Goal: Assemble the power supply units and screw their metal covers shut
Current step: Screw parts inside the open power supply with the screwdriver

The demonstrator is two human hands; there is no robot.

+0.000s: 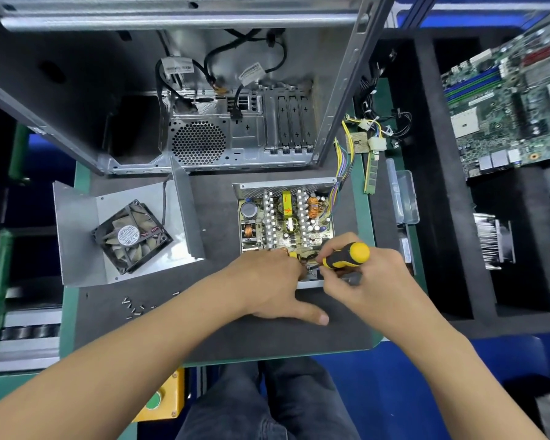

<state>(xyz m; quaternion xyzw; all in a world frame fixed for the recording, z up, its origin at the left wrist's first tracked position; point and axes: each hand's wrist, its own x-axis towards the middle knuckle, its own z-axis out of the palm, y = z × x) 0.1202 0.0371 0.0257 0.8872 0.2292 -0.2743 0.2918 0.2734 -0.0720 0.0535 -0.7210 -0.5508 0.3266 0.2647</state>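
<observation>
1. Open power supply unit (286,223) sits on the dark mat (223,331) of the counter (367,223), board exposed, in front of a PC case (204,100).
2. Its metal cover (86,236), fan (132,236) attached, lies apart to the left, not fitted yet.
3. Right hand (367,274) curled round a yellow-black screwdriver (346,257), tip aimed at the unit's near edge.
4. Left hand (275,287) at the same near edge, fingers bent over the spot, thumb out on the mat; can't tell if it pinches a screw.
5. Loose screws (132,308) scattered on the mat, left, well apart from the unit.
6. Risk: driver tip slips off the screw head and hits board parts or the left fingers, since they crowd the tip.
7. Risk: screw drops into the board, hard to see under both hands.
8. Risk: fan cable or the wire bundle (338,173) gets pinched when the cover goes on.
</observation>
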